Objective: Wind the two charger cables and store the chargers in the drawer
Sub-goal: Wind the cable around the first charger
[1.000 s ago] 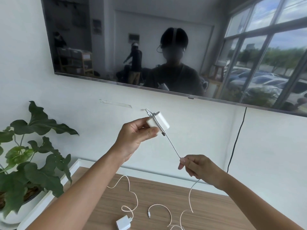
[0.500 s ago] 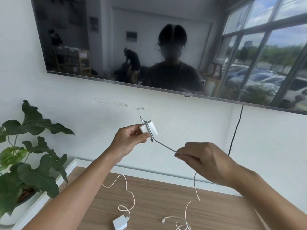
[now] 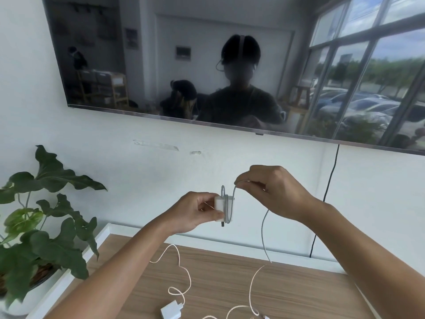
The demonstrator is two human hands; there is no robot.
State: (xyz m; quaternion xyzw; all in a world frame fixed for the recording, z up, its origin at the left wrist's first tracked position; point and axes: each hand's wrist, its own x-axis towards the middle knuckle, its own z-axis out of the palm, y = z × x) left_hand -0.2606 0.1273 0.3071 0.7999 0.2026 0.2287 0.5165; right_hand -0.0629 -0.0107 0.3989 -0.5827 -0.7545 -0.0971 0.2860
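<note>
Fingers [image 3: 208,209] pinch white charger [image 3: 221,208], right hand [image 3: 273,192] gripping its looped cable [image 3: 264,229].

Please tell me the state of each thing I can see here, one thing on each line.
Held charger: gripped by left hand, cable partly wound round it.
Its cable: pinched by right hand, rest hanging to the table.
Second charger: lying on table, cable unwound.
Television: off.

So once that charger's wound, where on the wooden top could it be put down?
Bare wood lies right of the trailing cable, toward the back edge. Front centre is crowded by the second charger and its looped cable.
</note>
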